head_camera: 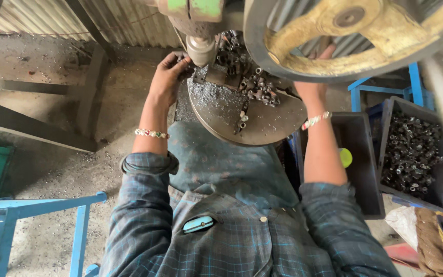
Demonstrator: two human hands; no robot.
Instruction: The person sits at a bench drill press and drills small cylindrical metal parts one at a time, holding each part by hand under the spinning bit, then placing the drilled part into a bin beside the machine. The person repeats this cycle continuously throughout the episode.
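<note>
While your left hand (167, 77) reaches up to the far left edge of the round metal table (262, 128), its fingers curl in narrow around something small right beside the press ram (201, 48); the piece itself is too hidden under your fingertips to make out, so you cannot be sure from this view what it grips. Your right hand (316, 69) goes up on the right behind the big yellowed handwheel (355, 31), and the rim covers most of it, so whether those fingers are closed on the wheel or loose cannot be told.

On the table, a heap of small dark metal fittings (255, 84) lies on the far side, just right of the ram, with grey swarf (211, 95) spread to the left of it and a few loose fittings (242, 123) nearer to you. To your right, a dark bin (411, 151) holds many more of the same small parts, and the dark bin (357, 154) between it and your right arm looks almost bare apart from a yellow-green round thing (345, 157).

Judging by that, you look to be in the middle of a batch: a good pile is at the machine, plenty remains in the right bin, and which parts are already pressed cannot be told.
</note>
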